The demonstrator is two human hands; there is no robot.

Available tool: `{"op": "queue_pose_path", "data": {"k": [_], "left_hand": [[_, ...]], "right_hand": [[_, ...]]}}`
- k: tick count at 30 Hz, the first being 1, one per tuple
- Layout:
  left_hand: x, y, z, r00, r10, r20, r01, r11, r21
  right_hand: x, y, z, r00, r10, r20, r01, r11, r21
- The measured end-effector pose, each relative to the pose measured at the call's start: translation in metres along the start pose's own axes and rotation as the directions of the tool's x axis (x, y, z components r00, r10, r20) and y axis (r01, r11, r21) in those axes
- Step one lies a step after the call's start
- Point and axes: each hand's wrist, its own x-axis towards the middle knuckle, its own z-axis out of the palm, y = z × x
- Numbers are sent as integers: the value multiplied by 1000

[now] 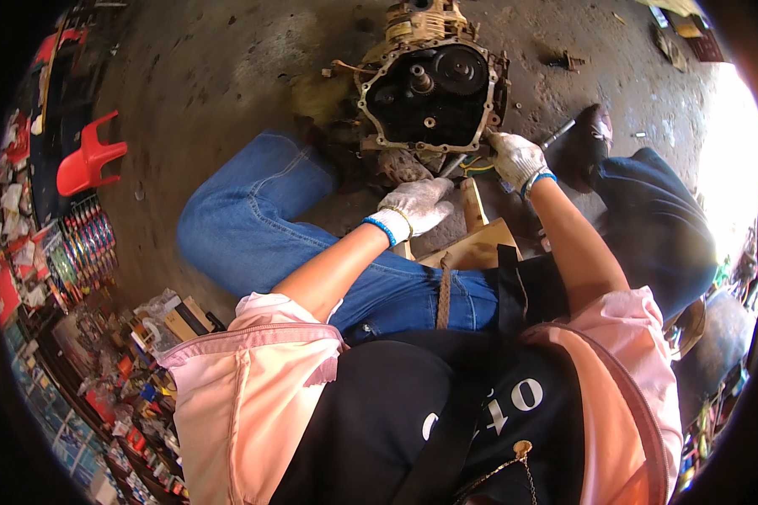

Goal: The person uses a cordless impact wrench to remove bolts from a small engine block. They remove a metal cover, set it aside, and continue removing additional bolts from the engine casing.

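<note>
At the far left, a red plastic chair (88, 158) is seen on the stained concrete floor (210, 76), and below it, near the left rim, shelves with many small colourful goods (76, 337) are crowded together. More to the right, the person's left leg in blue jeans (253, 219) is bent across the floor. The left hand (417, 204), covered by a white work glove with a blue cuff, is placed just near of the engine, with the fingers curled loosely downward; whether something is grasped under them cannot be told. Directly in front of this hand, at the far middle of the scene, the open engine casing (429, 93) is standing on the floor, and its dark inside with a shaft and a round gear is turned toward the person. A flat piece of brown cardboard (480, 244) is laid between the legs, near of the casing. The right hand (518, 158), also gloved in white, is held against the lower right corner of the casing, and its fingers are closed on a thin metal tool (557, 133) that points away to the right. Beside it, a dark shoe (585, 143) is resting on the floor, and the right leg in dark trousers (657, 219) is stretched toward the bright right edge.
</note>
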Motion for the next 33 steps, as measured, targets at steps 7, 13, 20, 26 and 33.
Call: {"op": "queue_pose_path", "data": {"k": [7,13,20,26,33], "left_hand": [[-4,2,-1,999,37,-28,-37,999,20],[-2,4,-6,994,-17,110,12,999,40],[-2,5,-6,991,-42,127,30,995,95],[-1,-1,-2,994,-20,108,8,994,107],[1,-8,5,999,32,17,-34,993,110]], "right_hand": [[9,4,8,997,57,50,-49,988,-145],[3,4,3,996,48,75,-44,997,-59],[5,10,8,995,37,98,-41,998,39],[7,16,8,874,213,437,-469,601,647],[3,25,15,867,338,366,-498,572,651]]}}
